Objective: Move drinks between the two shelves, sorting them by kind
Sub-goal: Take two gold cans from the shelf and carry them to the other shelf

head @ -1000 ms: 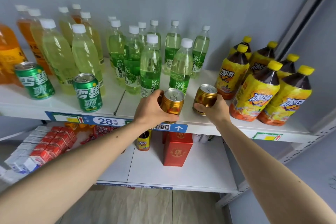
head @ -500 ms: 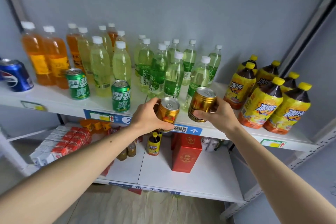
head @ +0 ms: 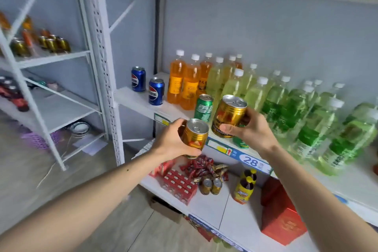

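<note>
My left hand (head: 173, 141) grips a gold can (head: 195, 137), held in the air in front of the right shelf's edge. A second gold can (head: 228, 116) sits a little higher in my right hand (head: 248, 129). Behind them the right shelf (head: 139, 102) carries two blue cans (head: 156, 91), orange bottles (head: 189, 84), yellow-green bottles (head: 235, 86), a green can (head: 203, 107) and green-labelled bottles (head: 306, 120). On the left shelf (head: 53, 55), far left, stand several gold cans (head: 52, 44), blurred.
The lower board of the right shelf holds red boxes (head: 178, 183), sweets, two small gold cans (head: 210, 185), a small yellow tea bottle (head: 244, 188) and a red carton (head: 282, 221). A white perforated post (head: 102, 63) stands between the two shelves. A purple basket (head: 38, 139) sits on the floor.
Both hands have lifted the gold cans off the right shelf and carried them leftward. My view has swung left, bringing the left shelf into sight and losing the large yellow tea bottles.
</note>
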`<state>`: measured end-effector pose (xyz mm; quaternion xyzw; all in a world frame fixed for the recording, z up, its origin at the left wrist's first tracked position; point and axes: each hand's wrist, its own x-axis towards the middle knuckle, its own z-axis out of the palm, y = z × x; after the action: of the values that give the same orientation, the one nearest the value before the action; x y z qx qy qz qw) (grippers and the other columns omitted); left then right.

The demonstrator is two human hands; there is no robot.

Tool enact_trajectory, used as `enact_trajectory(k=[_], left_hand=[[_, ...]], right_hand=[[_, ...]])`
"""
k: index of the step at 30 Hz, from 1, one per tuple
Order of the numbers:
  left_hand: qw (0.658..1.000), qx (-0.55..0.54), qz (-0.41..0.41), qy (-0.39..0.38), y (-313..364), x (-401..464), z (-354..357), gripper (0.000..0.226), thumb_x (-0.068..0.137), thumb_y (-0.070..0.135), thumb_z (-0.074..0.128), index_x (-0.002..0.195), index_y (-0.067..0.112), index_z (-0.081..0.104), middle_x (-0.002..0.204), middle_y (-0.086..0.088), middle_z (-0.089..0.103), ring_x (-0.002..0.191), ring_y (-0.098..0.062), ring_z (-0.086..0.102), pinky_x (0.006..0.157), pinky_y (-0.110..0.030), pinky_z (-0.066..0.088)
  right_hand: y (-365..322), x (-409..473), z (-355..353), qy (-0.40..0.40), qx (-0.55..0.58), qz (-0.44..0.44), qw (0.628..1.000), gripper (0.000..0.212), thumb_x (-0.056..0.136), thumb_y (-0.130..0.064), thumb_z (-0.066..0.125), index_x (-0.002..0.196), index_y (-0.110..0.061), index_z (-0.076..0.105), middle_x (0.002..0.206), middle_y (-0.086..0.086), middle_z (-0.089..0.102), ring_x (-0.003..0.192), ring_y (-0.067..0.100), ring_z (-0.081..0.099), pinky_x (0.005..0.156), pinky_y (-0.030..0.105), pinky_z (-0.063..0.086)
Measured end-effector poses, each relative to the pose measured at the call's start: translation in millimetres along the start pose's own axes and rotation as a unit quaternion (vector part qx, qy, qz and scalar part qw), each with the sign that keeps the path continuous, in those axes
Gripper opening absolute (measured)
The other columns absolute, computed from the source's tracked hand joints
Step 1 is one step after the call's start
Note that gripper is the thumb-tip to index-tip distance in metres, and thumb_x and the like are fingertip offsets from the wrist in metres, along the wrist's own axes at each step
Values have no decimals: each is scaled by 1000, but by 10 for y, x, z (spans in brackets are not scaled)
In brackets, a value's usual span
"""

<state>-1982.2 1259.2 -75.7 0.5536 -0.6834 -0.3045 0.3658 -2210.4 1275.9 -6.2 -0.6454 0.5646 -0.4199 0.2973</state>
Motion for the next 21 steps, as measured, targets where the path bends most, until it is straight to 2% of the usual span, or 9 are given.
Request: enact_trajectory(k=[3, 5, 8, 10, 13, 16, 21], left_hand=[[999, 23, -24, 23, -462, -4, -667, 89, 41, 46, 90, 121, 31, 53, 113, 7, 67, 102, -13, 62, 88, -36, 55], [998, 31, -40, 39, -748, -11, -1068, 87, 40, 48, 90, 119, 31, 55, 111, 9, 68, 99, -10, 63, 87, -34, 55], [995, 28, -71, 71, -1166, -42, -1648, 86, 40, 46, 90, 118, 29, 58, 105, 11, 69, 93, -7, 64, 84, -30, 56], [991, 21, -93, 91, -1437, -64, -1967, 82, 40, 44, 91, 115, 28, 61, 99, 12, 71, 89, -4, 66, 82, -30, 57], [981, 3, -128, 143, -1853, -65, -2428, 77, 34, 44, 91, 104, 28, 65, 91, 14, 73, 84, -4, 68, 80, -34, 59], [973, 1, -152, 175, -2161, 1, -2836, 78, 34, 41, 92, 106, 25, 66, 93, 13, 73, 88, -7, 68, 83, -34, 58], [964, 7, -170, 204, -2647, 225, -3472, 83, 35, 50, 90, 110, 30, 62, 96, 13, 71, 93, -8, 67, 83, -37, 58]], right_hand=[[-294, 274, 717, -38, 29, -22, 999, 72, 53, -39, 87, 115, -14, 62, 100, -6, 73, 92, 5, 69, 75, 19, 53], [-469, 430, 1153, -62, 51, -33, 996, 72, 53, -37, 86, 116, -15, 61, 100, -9, 72, 90, -2, 68, 75, 16, 54], [-713, 715, 1821, -95, 64, -48, 992, 78, 50, -42, 88, 118, -17, 61, 105, -7, 72, 98, 4, 67, 86, 25, 53], [-861, 891, 2213, -123, 72, -54, 988, 76, 53, -38, 88, 119, -15, 60, 107, -5, 72, 101, 6, 67, 89, 28, 52], [-1082, 1162, 2812, -168, 75, -70, 980, 67, 58, -32, 87, 117, -15, 61, 104, -6, 72, 94, 0, 68, 83, 19, 52], [-1294, 1444, 3342, -201, 69, -93, 973, 62, 62, -28, 87, 117, -14, 62, 103, -7, 71, 94, 1, 67, 82, 16, 52], [-1599, 1986, 4164, -227, 72, -126, 963, 60, 62, -28, 89, 114, -14, 64, 102, -1, 72, 97, 11, 67, 87, 27, 53]])
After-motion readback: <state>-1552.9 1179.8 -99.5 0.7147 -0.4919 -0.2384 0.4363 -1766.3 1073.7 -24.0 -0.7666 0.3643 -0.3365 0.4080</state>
